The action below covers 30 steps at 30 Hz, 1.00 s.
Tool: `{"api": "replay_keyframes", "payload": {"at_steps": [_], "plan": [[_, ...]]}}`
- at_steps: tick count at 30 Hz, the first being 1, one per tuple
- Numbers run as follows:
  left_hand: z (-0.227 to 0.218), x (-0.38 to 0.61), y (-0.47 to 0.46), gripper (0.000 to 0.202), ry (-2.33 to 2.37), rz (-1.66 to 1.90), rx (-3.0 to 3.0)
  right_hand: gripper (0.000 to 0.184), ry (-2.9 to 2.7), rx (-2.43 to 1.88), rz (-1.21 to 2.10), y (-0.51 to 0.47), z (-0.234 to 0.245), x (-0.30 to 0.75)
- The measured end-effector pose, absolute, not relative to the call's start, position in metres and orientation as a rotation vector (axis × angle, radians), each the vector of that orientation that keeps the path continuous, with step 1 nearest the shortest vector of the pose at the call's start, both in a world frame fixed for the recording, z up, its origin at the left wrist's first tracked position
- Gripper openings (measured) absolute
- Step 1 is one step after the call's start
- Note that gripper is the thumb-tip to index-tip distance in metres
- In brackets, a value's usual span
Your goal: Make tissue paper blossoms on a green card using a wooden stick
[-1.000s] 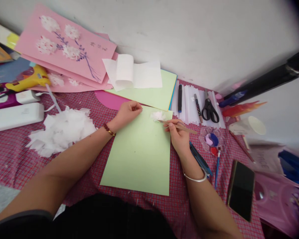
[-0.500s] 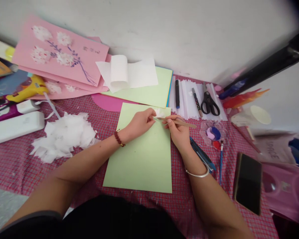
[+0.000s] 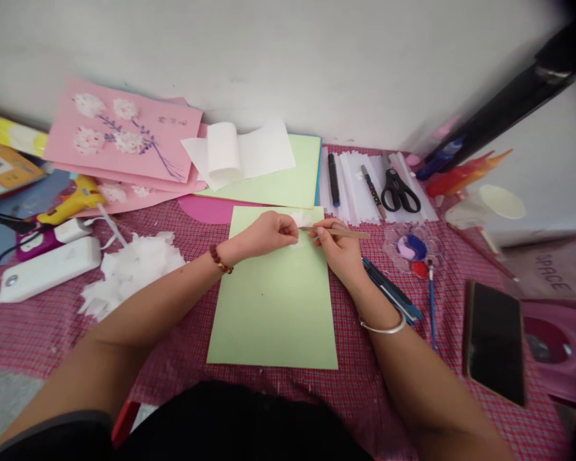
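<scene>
A light green paper sheet (image 3: 273,307) lies in front of me on the checked cloth. Over its upper part, my left hand (image 3: 269,234) is closed in a pinch; whatever is between its fingertips is too small to make out. My right hand (image 3: 338,250) grips a thin, flat brown stick (image 3: 358,235), its narrow tip pointing left, close to the left fingertips. Just beyond the fingertips, a small bit of white tissue (image 3: 297,216) rests on the sheet near its top edge, partly covered by the hands.
To the left are a pile of white tissue pieces (image 3: 132,269), a yellow glue gun (image 3: 79,198) and a white power bank (image 3: 50,269). Pink flower cards (image 3: 163,137) and a tissue roll (image 3: 224,150) lie behind. Scissors (image 3: 400,192), a paint palette (image 3: 398,237) and a phone (image 3: 494,342) are at right.
My view has shifted slightly, so the surroundings sit differently in the picture. Both hands stay together over the sheet's upper part, the stick still in my right hand.
</scene>
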<state>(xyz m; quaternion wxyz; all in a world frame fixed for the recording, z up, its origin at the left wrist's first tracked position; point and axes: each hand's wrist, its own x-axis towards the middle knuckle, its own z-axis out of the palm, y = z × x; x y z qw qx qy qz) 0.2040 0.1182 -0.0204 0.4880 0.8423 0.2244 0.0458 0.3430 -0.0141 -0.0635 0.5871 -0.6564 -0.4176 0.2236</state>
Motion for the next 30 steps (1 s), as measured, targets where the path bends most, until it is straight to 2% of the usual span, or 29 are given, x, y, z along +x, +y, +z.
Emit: {"api": "replay_keyframes", "payload": {"at_steps": [8, 15, 25, 30], "plan": [[-0.033, 0.22, 0.114, 0.014, 0.655, 0.316, 2.303, 0.016, -0.952, -1.511, 0.533, -0.014, -0.063, 0.342], [-0.037, 0.223, 0.114, 0.014, 0.686, 0.336, 2.315, 0.015, -0.801, -1.472, 0.399, -0.026, -0.054, 0.34], [-0.036, 0.223, 0.114, 0.014, 0.7, 0.342, 2.294, 0.019, -1.072, -1.559, 0.461, -0.025, -0.069, 0.341], [-0.035, 0.22, 0.12, 0.013, 0.751, 0.629, 2.083, 0.017, -1.173, -1.659, 0.417, -0.027, -0.071, 0.343]]}}
